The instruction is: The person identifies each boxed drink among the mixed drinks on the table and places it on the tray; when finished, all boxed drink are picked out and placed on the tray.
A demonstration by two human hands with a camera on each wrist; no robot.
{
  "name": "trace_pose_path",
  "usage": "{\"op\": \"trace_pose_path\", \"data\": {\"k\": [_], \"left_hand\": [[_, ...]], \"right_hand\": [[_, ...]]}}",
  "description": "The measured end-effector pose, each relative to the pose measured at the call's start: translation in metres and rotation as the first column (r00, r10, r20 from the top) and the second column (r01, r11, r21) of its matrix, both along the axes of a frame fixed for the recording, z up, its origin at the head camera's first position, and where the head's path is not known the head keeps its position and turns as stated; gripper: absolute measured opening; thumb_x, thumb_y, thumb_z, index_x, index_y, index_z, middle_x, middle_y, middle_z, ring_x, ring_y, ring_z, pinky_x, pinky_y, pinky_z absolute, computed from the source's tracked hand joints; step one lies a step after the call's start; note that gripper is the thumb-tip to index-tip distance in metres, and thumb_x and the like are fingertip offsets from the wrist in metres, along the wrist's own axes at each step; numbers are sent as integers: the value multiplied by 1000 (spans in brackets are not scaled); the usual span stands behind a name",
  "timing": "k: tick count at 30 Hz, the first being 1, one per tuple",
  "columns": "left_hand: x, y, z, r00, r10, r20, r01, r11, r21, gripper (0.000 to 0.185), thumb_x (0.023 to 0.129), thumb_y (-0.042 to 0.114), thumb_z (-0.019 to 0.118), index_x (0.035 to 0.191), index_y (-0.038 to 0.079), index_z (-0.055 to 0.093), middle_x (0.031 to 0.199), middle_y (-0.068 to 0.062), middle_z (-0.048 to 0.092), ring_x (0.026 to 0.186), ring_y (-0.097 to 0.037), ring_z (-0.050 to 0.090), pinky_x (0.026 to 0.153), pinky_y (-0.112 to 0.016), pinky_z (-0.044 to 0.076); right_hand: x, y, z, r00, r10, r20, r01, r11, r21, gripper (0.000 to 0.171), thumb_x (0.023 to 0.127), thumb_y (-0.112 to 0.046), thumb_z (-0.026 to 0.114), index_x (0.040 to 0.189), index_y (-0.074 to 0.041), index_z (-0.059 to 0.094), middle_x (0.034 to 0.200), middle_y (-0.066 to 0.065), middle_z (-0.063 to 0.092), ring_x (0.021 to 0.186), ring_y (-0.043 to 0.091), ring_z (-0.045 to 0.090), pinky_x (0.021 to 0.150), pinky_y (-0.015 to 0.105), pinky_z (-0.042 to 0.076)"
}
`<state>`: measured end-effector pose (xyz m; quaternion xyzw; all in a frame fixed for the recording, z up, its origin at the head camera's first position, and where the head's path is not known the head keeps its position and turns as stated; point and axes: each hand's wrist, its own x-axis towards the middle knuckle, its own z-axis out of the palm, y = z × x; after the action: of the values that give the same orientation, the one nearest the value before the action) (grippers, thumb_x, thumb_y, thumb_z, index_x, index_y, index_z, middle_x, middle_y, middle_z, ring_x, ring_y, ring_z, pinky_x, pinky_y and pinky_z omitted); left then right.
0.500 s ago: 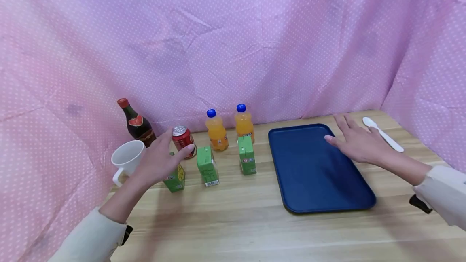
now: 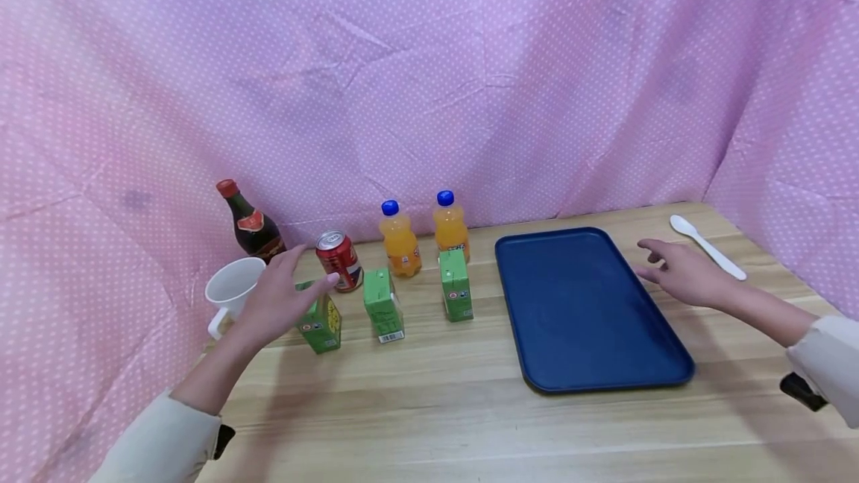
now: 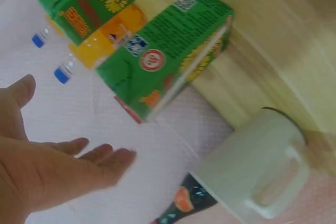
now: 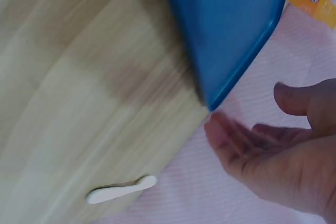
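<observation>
Now the left hand hovers open over the nearest green carton, right hand relaxed, empty, beside the blue tray.

Green juice carton — upright, leftmost of the front row, directly under the left hand. Blue tray — flat, bare, just beside the right hand.
</observation>
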<state>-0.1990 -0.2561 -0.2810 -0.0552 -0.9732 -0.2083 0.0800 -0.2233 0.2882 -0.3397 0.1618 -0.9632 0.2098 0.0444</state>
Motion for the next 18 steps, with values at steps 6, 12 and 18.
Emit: {"op": "trace_pose_path", "data": {"k": [6,12,18], "left_hand": [[-4,-18,-9,998,-49,42,45,993,110,90,77,55,55,137,-1,19,137,-25,25,125,-41,23,95,-57,24],[-7,-33,-18,992,-106,76,89,976,196,88,77,51,58,139,4,17,139,-21,24,121,-44,29,91,-57,31],[-8,-44,-26,976,-124,182,66,953,296,87,76,50,60,141,13,16,140,-18,23,122,-43,27,91,-56,32]], "right_hand": [[-3,20,-16,997,21,77,-12,994,-108,40,80,-6,61,111,16,47,83,15,63,72,22,60,55,28,48],[-4,35,-31,958,52,283,54,934,-354,51,83,-6,58,120,19,35,88,20,60,69,15,61,59,30,52],[-6,42,-40,872,162,461,121,843,-525,65,82,-6,59,129,17,21,96,21,55,80,15,60,71,35,51]]}}
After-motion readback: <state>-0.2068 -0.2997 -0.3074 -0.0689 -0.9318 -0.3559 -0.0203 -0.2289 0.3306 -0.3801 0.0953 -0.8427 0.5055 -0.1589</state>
